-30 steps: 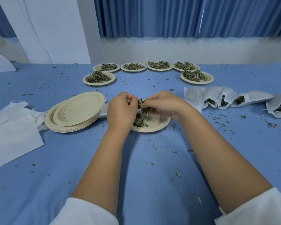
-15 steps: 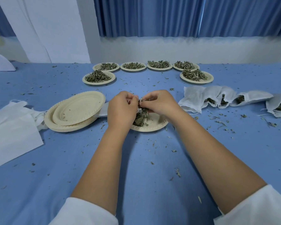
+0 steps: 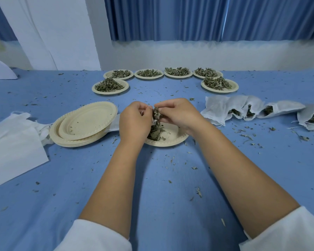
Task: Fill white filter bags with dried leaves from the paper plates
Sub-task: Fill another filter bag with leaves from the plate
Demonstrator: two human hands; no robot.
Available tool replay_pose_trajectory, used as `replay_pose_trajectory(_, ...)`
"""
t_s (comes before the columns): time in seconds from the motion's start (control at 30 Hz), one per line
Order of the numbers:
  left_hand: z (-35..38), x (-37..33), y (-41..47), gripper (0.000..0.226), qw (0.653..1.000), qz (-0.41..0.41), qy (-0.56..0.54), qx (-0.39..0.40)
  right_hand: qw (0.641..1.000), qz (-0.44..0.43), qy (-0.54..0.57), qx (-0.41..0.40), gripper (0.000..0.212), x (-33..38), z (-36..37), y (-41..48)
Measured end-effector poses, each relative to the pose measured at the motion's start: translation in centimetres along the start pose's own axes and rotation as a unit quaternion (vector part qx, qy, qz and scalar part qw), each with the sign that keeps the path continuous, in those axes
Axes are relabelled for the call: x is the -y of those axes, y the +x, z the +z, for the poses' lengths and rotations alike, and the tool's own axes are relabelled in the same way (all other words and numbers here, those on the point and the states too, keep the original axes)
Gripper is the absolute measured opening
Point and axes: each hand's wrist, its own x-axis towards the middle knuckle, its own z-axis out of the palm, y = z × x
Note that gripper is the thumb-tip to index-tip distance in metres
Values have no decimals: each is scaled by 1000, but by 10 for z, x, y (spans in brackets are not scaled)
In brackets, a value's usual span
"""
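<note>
Mid-task. Left hand (image 3: 134, 122) curled, pinching bag (image 3: 153, 122), mostly hidden. Right hand (image 3: 179, 115) pinches leaves (image 3: 156, 113) at its mouth, above near plate (image 3: 172, 140). Done: several filled bags (image 3: 216, 109) at right, emptied plate stack (image 3: 83, 124). Left: six full plates (image 3: 178, 76), flat bags (image 3: 13, 147).

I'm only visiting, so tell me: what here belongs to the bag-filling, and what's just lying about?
Job: left hand, right hand, held bag, pinched leaves, plate beneath, six full plates, filled bags, empty bags.
Lying about: emptied plate stack, leaf crumbs.
</note>
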Motion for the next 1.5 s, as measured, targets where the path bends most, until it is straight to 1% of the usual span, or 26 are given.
replay_pose_trajectory(0.2, 0, 0, 2, 11, 1000, -1, -20, 5, 998, -1, 46, -40, 14, -6, 8, -2)
replay_pose_trajectory(0.3, -1, 0, 2, 11, 1000, 4, -27, 11, 998, 11, -1, -59, 13, -9, 10, -2)
replay_pose_trajectory(0.33, -1, 0, 3, 12, 999, 3, -31, 11, 998, 20, -19, -55, 19, -10, 9, -1)
replay_pose_trajectory(0.4, -1, 1, 3, 12, 999, 0, -45, 9, 998, 52, -19, -23, 27, -12, 8, 1)
replay_pose_trajectory(0.5, -3, 0, 4, 11, 998, 2, -65, 6, 993, 90, 51, 49, 21, -12, 11, 0)
replay_pose_trajectory(0.57, -3, -1, 3, 11, 998, 7, -68, 8, 989, 88, 96, 66, 18, -12, 12, -1)
replay_pose_trajectory(0.6, -3, -1, 2, 11, 998, 9, -68, 9, 990, 78, 98, 62, 15, -12, 13, -1)
replay_pose_trajectory(0.67, -2, -1, 2, 10, 998, 18, -59, 11, 993, 56, 88, 50, 10, -11, 13, -4)
replay_pose_trajectory(0.73, -2, -2, 0, 10, 998, 34, -40, 22, 996, 44, 77, 29, 14, -12, 14, -5)
replay_pose_trajectory(0.83, 0, -3, -3, 10, 996, 55, -31, 67, 999, 37, -7, -25, 11, -15, 14, -2)
replay_pose_trajectory(0.9, 1, -4, -5, 10, 995, 58, -21, 76, 997, 32, -50, -43, 10, -17, 14, -1)
replay_pose_trajectory(0.93, 0, -3, -5, 10, 996, 54, -16, 67, 998, 32, -44, -42, 11, -17, 14, 0)
replay_pose_trajectory(1.0, -2, -2, -3, 11, 998, 42, -16, 37, 999, 39, 3, -24, 14, -13, 12, -1)
replay_pose_trajectory(1.13, -6, -1, -1, 10, 999, 26, -35, -8, 993, 93, 75, 23, 24, 1, 2, 1)
replay_pose_trajectory(1.17, -7, -2, -1, 10, 999, 24, -38, -11, 990, 105, 89, 25, 22, 3, -1, 1)
replay_pose_trajectory(1.23, -7, -2, -1, 9, 999, 22, -44, -12, 986, 116, 115, 31, 11, 6, -4, 1)
replay_pose_trajectory(1.3, -6, -1, -1, 9, 999, 19, -49, -11, 985, 117, 117, 38, 6, 6, -6, 0)
replay_pose_trajectory(1.4, -6, -1, 0, 9, 999, 20, -46, -13, 989, 104, 97, 42, 12, 2, -5, 0)
replay_pose_trajectory(1.5, -5, -3, -1, 10, 998, 25, -52, 4, 991, 106, 75, 40, 6, -3, 1, -2)
